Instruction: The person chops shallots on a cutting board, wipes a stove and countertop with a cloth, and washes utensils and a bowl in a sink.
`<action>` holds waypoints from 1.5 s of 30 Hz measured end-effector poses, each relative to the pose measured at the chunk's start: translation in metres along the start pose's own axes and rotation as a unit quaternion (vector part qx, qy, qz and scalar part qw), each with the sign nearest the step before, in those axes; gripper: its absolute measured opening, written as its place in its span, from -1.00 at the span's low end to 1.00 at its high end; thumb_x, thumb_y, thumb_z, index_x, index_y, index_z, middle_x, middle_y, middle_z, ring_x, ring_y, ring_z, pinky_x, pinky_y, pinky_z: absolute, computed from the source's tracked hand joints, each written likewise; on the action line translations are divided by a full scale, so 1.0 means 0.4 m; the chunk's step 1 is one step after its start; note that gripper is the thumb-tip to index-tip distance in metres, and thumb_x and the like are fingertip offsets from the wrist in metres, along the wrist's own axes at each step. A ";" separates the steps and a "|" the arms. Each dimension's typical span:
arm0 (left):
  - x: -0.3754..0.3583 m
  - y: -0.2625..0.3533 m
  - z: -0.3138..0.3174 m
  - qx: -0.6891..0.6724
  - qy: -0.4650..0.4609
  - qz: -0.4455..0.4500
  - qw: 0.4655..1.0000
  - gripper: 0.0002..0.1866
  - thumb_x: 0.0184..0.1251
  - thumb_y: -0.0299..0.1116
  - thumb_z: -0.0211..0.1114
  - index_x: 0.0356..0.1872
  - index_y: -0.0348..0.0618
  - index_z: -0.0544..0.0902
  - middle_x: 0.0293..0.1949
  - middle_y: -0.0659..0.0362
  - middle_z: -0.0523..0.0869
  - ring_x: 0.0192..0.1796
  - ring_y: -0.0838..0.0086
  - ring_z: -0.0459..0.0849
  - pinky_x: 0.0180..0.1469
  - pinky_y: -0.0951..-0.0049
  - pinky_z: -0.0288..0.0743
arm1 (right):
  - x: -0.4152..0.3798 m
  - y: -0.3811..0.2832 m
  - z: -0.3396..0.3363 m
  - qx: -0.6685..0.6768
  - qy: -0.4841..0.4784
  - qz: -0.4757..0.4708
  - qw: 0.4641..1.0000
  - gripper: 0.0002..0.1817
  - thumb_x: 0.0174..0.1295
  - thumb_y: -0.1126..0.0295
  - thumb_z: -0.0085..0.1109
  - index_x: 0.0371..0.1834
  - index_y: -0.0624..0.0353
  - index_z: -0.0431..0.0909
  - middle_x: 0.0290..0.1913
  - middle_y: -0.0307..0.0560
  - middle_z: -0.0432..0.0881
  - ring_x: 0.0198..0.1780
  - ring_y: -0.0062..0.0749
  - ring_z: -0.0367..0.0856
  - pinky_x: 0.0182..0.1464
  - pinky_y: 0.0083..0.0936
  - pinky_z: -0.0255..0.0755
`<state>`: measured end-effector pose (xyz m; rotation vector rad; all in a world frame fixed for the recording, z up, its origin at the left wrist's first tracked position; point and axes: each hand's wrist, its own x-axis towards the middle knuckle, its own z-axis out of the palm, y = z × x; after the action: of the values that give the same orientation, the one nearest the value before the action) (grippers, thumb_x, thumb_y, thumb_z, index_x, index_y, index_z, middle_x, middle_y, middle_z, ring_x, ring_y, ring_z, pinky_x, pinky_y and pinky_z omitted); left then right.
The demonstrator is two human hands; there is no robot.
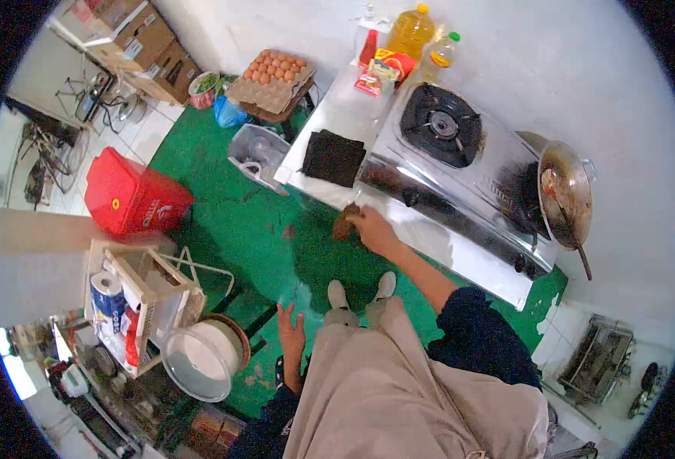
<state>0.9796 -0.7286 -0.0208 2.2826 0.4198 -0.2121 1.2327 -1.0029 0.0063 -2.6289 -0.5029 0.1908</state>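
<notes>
My right hand [373, 231] pinches a small, flat brown piece [344, 222] that hangs over the green floor, just off the front edge of the white table [460, 268]; I cannot tell what the piece is. Close beyond it, dark square sheets [333, 158] lie stacked on the table. Low on the left, my left hand [291, 334] hovers with fingers spread and nothing in it. It is nearest to a clear-rimmed round tub [197, 366] with whitish contents. A gas stove [460, 183] takes up the table's right side, with a wok [565, 183] and a wooden-handled utensil in it.
Oil bottles [412, 32] and food packets [376, 79] stand behind the sheets. An egg tray [275, 76] rests on a stool, above a grey bin [256, 157]. A red bin [127, 195] and a wooden rack [148, 294] with a paper roll [106, 291] are on the left.
</notes>
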 end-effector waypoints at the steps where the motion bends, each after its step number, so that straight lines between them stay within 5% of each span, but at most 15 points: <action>1: -0.001 -0.011 -0.004 -0.004 0.000 -0.008 1.000 -0.55 0.37 -0.19 0.18 0.19 -0.18 0.48 0.40 -0.21 0.17 0.41 -0.03 0.21 0.37 0.12 0.15 | 0.001 -0.023 -0.018 0.049 0.042 0.018 0.998 -0.71 0.19 0.50 0.00 -0.03 0.05 0.53 -0.10 0.14 0.48 -0.01 0.03 0.49 0.02 -0.11 0.43; 2: 0.005 -0.021 -0.007 -0.008 -0.002 -0.012 1.000 -0.56 0.37 -0.19 0.18 0.19 -0.19 0.48 0.40 -0.22 0.17 0.41 -0.03 0.21 0.37 0.12 0.15 | 0.049 -0.018 -0.043 0.062 0.161 -0.047 0.984 -0.67 0.17 0.51 0.02 0.03 0.06 0.52 -0.16 0.10 0.45 -0.07 0.02 0.48 -0.05 -0.13 0.43; 5: 0.045 -0.025 -0.005 -0.033 -0.001 -0.020 0.999 -0.56 0.37 -0.19 0.18 0.18 -0.20 0.50 0.39 -0.24 0.18 0.41 -0.04 0.21 0.37 0.12 0.15 | 0.142 -0.016 -0.058 0.004 0.110 0.025 0.994 -0.63 0.12 0.52 0.02 0.05 0.20 0.51 -0.11 0.16 0.46 -0.06 0.02 0.49 -0.02 -0.19 0.44; 9: 0.148 0.046 -0.020 -0.047 0.004 0.015 0.999 -0.57 0.37 -0.21 0.18 0.17 -0.20 0.50 0.38 -0.24 0.21 0.39 -0.04 0.24 0.36 0.15 0.18 | 0.065 0.001 0.149 -0.068 0.059 0.038 0.995 -0.62 0.16 0.47 0.01 0.09 0.22 0.47 -0.09 0.15 0.47 -0.08 0.05 0.52 -0.03 -0.18 0.45; 11: 0.235 0.088 -0.028 -0.037 0.017 0.052 0.998 -0.58 0.37 -0.22 0.17 0.18 -0.19 0.50 0.37 -0.24 0.23 0.38 -0.04 0.27 0.35 0.16 0.20 | -0.020 -0.018 0.172 -0.011 -0.019 0.023 0.999 -0.64 0.17 0.45 0.02 0.07 0.16 0.49 -0.11 0.16 0.47 -0.08 0.05 0.52 -0.05 -0.16 0.46; 13: 0.316 0.147 -0.039 -0.052 0.019 0.087 0.995 -0.58 0.37 -0.23 0.17 0.18 -0.18 0.50 0.35 -0.21 0.27 0.36 -0.02 0.30 0.34 0.17 0.21 | -0.091 -0.024 0.145 0.073 -0.201 0.027 0.977 -0.66 0.19 0.45 0.01 0.06 0.09 0.52 -0.12 0.17 0.48 -0.07 0.07 0.52 -0.05 -0.12 0.46; 19: 0.615 0.325 0.029 -0.068 0.002 0.175 0.982 -0.59 0.36 -0.27 0.16 0.20 -0.12 0.48 0.34 -0.12 0.33 0.34 0.04 0.35 0.36 0.18 0.20 | -0.175 -0.002 -0.029 0.042 0.089 0.196 0.976 -0.57 0.17 0.49 0.07 0.16 0.00 0.48 -0.10 0.09 0.50 -0.02 0.04 0.51 0.02 -0.19 0.43; 22: 0.738 0.403 0.109 -0.059 0.009 0.193 0.979 -0.55 0.34 -0.28 0.17 0.22 -0.17 0.44 0.33 -0.12 0.35 0.35 0.04 0.33 0.37 0.19 0.18 | -0.208 0.087 -0.009 -0.082 0.130 0.181 0.971 -0.42 0.14 0.45 0.15 0.30 0.03 0.35 0.09 0.16 0.46 0.10 0.09 0.45 0.12 -0.16 0.38; 26: 0.836 0.485 0.198 0.015 0.094 0.176 0.980 -0.42 0.26 -0.27 0.25 0.28 -0.23 0.35 0.29 -0.10 0.38 0.31 0.00 0.33 0.35 0.14 0.18 | -0.244 0.117 0.027 -0.095 0.063 0.192 0.975 -0.21 0.08 0.34 0.26 0.42 0.10 0.14 0.32 0.28 0.26 0.30 0.16 0.28 0.28 -0.05 0.24; 28: 0.861 0.509 0.212 0.061 0.120 0.134 0.982 -0.36 0.14 -0.27 0.35 0.25 -0.19 0.35 0.16 -0.05 0.48 0.19 0.01 0.41 0.24 0.09 0.29 | -0.229 0.119 0.003 -0.098 0.054 0.208 0.972 -0.27 0.09 0.32 0.26 0.38 0.11 0.22 0.27 0.28 0.31 0.25 0.17 0.33 0.25 -0.02 0.26; 32: 0.894 0.508 0.202 0.108 0.083 0.104 0.985 -0.61 0.02 -0.43 0.40 -0.09 -0.18 0.50 -0.15 0.04 0.56 -0.03 0.09 0.51 -0.01 0.15 0.40 | -0.198 0.067 -0.075 -0.081 0.009 0.226 0.971 -0.47 0.12 0.31 0.24 0.20 0.14 0.44 0.09 0.19 0.49 0.08 0.10 0.46 0.14 -0.06 0.34; 35: 0.897 0.512 0.169 0.041 0.056 0.177 0.982 -0.66 -0.02 -0.49 0.40 -0.18 -0.15 0.50 -0.21 0.01 0.55 -0.11 0.08 0.52 -0.07 0.16 0.40 | -0.114 0.006 -0.164 0.102 -0.005 0.181 0.978 -0.64 0.22 0.29 0.12 0.08 0.12 0.52 -0.03 0.06 0.56 0.02 -0.02 0.51 0.12 -0.10 0.37; 38: 0.854 0.560 0.108 -0.020 0.061 0.226 0.972 -0.72 -0.02 -0.56 0.36 -0.27 -0.16 0.50 -0.27 0.04 0.56 -0.16 0.08 0.51 -0.09 0.18 0.39 | 0.037 -0.035 -0.210 0.132 0.072 0.103 0.983 -0.70 0.25 0.34 0.08 0.03 0.11 0.56 -0.15 0.03 0.60 -0.06 -0.02 0.55 0.08 -0.21 0.42; 42: 0.788 0.598 -0.023 -0.029 0.053 0.273 0.960 -0.73 -0.06 -0.60 0.31 -0.29 -0.15 0.51 -0.24 0.10 0.58 -0.14 0.11 0.51 -0.07 0.20 0.39 | 0.288 -0.068 -0.250 0.175 0.113 0.042 0.977 -0.70 0.20 0.41 0.10 0.01 0.09 0.56 -0.05 0.07 0.58 -0.01 -0.02 0.53 0.06 -0.23 0.44; 45: 0.762 0.599 -0.136 0.008 0.051 0.316 0.947 -0.70 -0.13 -0.63 0.29 -0.28 -0.14 0.52 -0.20 0.10 0.60 -0.10 0.11 0.52 -0.05 0.22 0.41 | 0.423 -0.122 -0.286 0.116 0.157 -0.171 0.966 -0.66 0.13 0.46 0.12 0.02 0.05 0.57 -0.05 0.09 0.59 0.00 -0.04 0.52 0.05 -0.25 0.44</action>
<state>1.3515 -0.7698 0.0938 2.3256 -0.2748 0.2298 1.3981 -0.9450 0.1218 -2.2446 -0.7589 -0.2578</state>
